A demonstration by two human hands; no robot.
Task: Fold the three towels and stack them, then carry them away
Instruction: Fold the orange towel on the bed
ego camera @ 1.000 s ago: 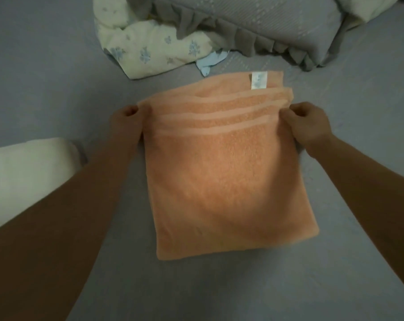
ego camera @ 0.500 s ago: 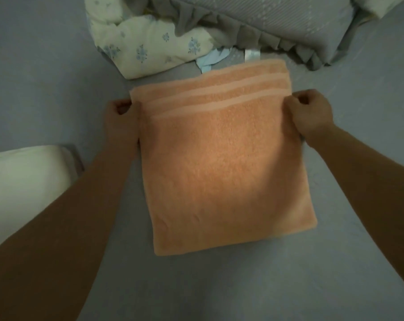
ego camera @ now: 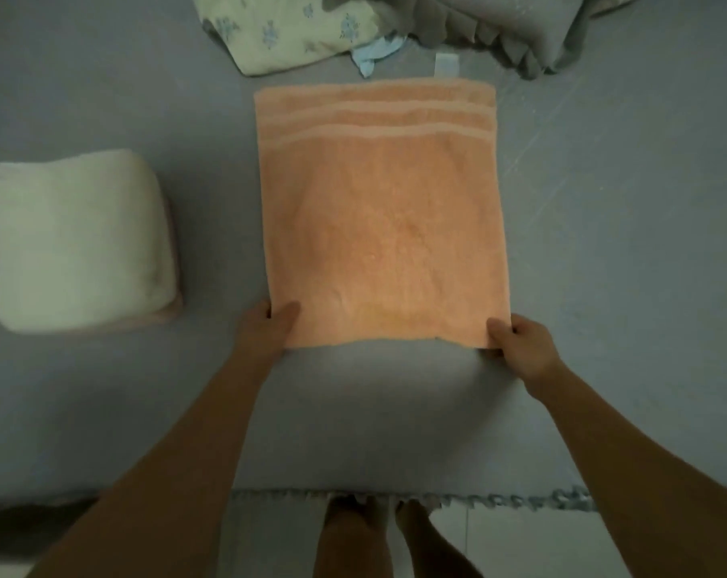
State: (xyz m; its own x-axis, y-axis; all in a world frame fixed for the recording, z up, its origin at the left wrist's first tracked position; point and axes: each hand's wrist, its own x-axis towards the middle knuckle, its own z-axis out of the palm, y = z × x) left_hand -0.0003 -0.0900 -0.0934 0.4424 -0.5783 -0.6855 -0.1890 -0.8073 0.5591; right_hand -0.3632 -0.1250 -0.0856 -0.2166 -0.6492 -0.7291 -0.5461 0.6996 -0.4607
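Observation:
An orange towel (ego camera: 378,210) lies folded flat on the grey bed sheet (ego camera: 603,244), its striped end and white label at the far side. My left hand (ego camera: 270,327) grips its near left corner, thumb on top. My right hand (ego camera: 520,337) pinches the near right corner. To the left sits a folded cream towel (ego camera: 78,239) stacked on a folded pinkish towel (ego camera: 172,314), of which only an edge shows.
At the far side lie a floral cream pillow (ego camera: 286,33), a grey ruffled pillow (ego camera: 499,27) and a scrap of light blue cloth (ego camera: 374,56). The bed's ruffled near edge (ego camera: 478,500) runs above the tiled floor, where my feet stand.
Both hands let go of the towel's far corners and moved to the near corners, which they now hold. The view shifted, bringing the cream stack and the bed edge into sight.

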